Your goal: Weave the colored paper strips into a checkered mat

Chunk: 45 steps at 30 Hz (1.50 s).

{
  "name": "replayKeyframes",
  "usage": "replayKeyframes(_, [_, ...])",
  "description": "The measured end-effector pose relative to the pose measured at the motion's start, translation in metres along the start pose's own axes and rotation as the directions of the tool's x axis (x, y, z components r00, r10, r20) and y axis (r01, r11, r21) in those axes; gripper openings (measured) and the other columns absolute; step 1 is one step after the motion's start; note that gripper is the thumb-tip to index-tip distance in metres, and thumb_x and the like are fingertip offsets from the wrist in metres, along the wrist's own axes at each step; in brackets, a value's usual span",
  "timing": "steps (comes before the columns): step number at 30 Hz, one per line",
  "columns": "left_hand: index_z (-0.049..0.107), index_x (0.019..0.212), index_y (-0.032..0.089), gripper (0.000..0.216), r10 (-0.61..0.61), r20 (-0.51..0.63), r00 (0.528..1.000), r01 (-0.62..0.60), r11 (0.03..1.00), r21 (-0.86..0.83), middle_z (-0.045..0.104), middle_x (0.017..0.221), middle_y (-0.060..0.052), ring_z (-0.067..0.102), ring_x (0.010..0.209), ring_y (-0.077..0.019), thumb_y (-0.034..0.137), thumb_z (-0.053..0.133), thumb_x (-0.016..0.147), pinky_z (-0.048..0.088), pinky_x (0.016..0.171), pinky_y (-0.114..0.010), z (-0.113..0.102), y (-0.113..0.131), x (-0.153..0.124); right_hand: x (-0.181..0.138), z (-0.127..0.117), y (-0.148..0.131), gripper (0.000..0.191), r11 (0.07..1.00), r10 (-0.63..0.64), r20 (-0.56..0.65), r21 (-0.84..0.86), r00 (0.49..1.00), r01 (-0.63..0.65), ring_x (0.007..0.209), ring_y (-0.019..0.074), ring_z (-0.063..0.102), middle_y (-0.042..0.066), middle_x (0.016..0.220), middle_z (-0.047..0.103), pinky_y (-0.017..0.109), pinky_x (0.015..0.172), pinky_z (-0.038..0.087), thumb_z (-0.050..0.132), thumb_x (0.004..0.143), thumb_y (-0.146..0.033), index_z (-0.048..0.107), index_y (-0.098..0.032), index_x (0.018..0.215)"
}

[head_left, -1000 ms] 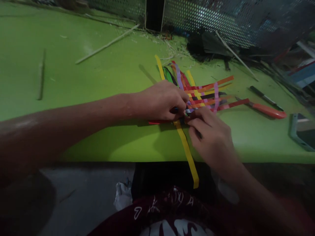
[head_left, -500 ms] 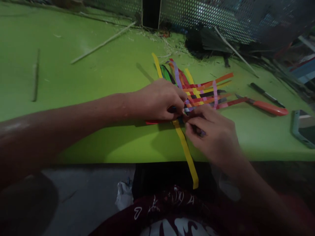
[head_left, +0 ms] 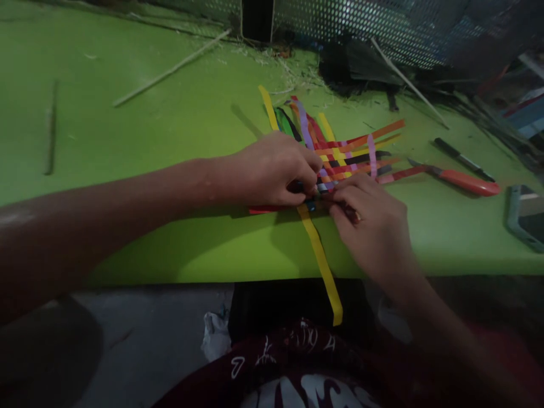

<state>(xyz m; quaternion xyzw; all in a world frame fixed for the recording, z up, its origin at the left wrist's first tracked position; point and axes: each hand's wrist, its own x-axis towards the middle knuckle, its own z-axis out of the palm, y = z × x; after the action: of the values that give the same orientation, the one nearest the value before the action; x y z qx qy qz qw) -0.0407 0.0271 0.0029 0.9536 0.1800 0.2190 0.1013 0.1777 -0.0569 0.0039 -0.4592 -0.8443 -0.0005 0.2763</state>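
- Head view, the work: a mat of coloured strips [head_left: 348,156] lies flat on the green table [head_left: 170,130], just right of the frame's centre. By my judgement it is partly woven. A small patch is interlaced, while long loose ends fan out toward the upper right and upper middle.
- One yellow strip [head_left: 323,266] runs from the mat down over the table's near edge, unwoven along that length.
- The left hand [head_left: 272,170] is curled, its fingertips pinching the mat's near-left corner and pressing it down. A red strip end [head_left: 263,210] pokes out beneath it.
- The right hand [head_left: 374,226] is blurred. Its fingers are bunched together on the mat's near edge, touching the left fingertips, but I cannot tell which strip they grip.
- Containers: no box, tray or bowl shows, and the strips rest straight on the table.
- At right lie an orange-handled cutter [head_left: 463,181], a black pen [head_left: 461,161] and a phone [head_left: 525,218].
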Motion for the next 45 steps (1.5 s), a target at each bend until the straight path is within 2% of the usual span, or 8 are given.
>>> replayKeyframes(6, [0.074,0.084,0.026,0.014,0.004,0.028,1.000,-0.002,0.999,-0.043,0.076,0.097,-0.002,0.072,0.087,-0.0198,0.027,0.063,0.092,0.048,0.070,-0.031,-0.006,0.001,-0.003,-0.006,-0.006,-0.003,0.014,0.998,0.016,0.004,0.055,1.000,-0.016,0.087,0.0256,0.072,0.007,0.097,0.074,0.043,0.074,0.060,0.060,0.096,-0.014,0.069,-0.025,0.095])
replayKeyframes(12, [0.074,0.098,0.025,0.010,0.057,0.065,0.996,-0.052,0.995,-0.082,0.071,0.114,-0.008,0.066,0.108,-0.0235,0.024,0.065,0.096,0.052,0.090,-0.034,-0.013,0.008,-0.001,-0.024,-0.015,-0.013,0.034,0.990,-0.136,0.032,-0.032,0.990,0.137,0.102,0.0273,0.072,0.013,0.109,0.076,0.046,0.090,0.061,0.050,0.097,-0.002,0.065,-0.018,0.124])
replayKeyframes(14, [0.074,0.098,0.025,0.009,0.054,0.031,0.998,-0.052,0.997,-0.054,0.069,0.118,-0.010,0.062,0.116,-0.0263,0.024,0.066,0.097,0.051,0.096,-0.038,-0.017,0.013,0.000,-0.028,-0.024,-0.014,0.036,0.986,-0.167,0.071,0.030,0.983,0.166,0.105,0.0267,0.072,0.011,0.110,0.077,0.045,0.093,0.061,0.049,0.097,0.000,0.065,-0.018,0.124])
replayKeyframes(17, [0.073,0.096,0.026,0.012,0.001,0.014,1.000,-0.001,0.999,0.036,0.070,0.111,-0.009,0.063,0.110,-0.0262,0.024,0.062,0.099,0.052,0.091,-0.038,-0.028,0.027,-0.006,-0.030,-0.047,-0.008,0.037,0.983,-0.113,0.108,0.156,0.988,0.095,0.112,0.0234,0.072,0.007,0.118,0.077,0.041,0.095,0.062,0.052,0.098,-0.002,0.066,-0.023,0.125])
replayKeyframes(21, [0.074,0.102,0.023,0.023,-0.057,-0.005,0.998,0.056,0.979,0.194,0.074,0.106,-0.008,0.068,0.097,-0.0250,0.022,0.050,0.104,0.055,0.088,-0.039,-0.036,0.057,-0.028,-0.028,-0.068,0.021,0.033,0.992,-0.103,0.035,0.080,0.994,0.100,0.106,0.0231,0.073,0.007,0.117,0.077,0.041,0.093,0.061,0.059,0.097,-0.005,0.070,-0.025,0.121])
replayKeyframes(27, [0.067,0.131,0.015,0.036,-0.177,-0.015,0.984,0.171,0.918,0.357,0.070,0.134,-0.011,0.059,0.130,-0.0325,0.015,0.044,0.104,0.050,0.107,-0.047,-0.006,0.089,-0.052,-0.030,-0.042,0.057,0.036,0.960,-0.259,0.110,-0.080,0.960,0.268,0.109,0.0299,0.066,0.017,0.118,0.073,0.050,0.094,0.058,0.053,0.096,-0.003,0.070,-0.010,0.128])
replayKeyframes(31, [0.057,0.143,0.011,0.040,-0.242,0.044,0.969,0.208,0.904,0.374,0.061,0.147,-0.011,0.046,0.144,-0.0331,0.011,0.041,0.106,0.042,0.114,-0.047,0.009,0.094,-0.059,-0.036,-0.029,0.061,0.043,0.935,-0.266,0.177,-0.192,0.948,0.298,0.107,0.0307,0.060,0.016,0.119,0.070,0.048,0.088,0.055,0.050,0.094,-0.001,0.070,-0.012,0.132])
replayKeyframes(45, [0.060,0.142,0.026,0.039,-0.300,0.007,0.954,0.294,0.937,0.187,0.065,0.140,-0.005,0.053,0.136,-0.0251,0.018,0.050,0.106,0.046,0.113,-0.043,0.006,0.081,-0.060,-0.039,-0.026,0.059,0.050,0.935,-0.222,0.177,-0.241,0.959,0.261,0.120,0.0320,0.049,0.012,0.127,0.068,0.046,0.096,0.045,0.053,0.091,0.000,0.069,-0.020,0.134])
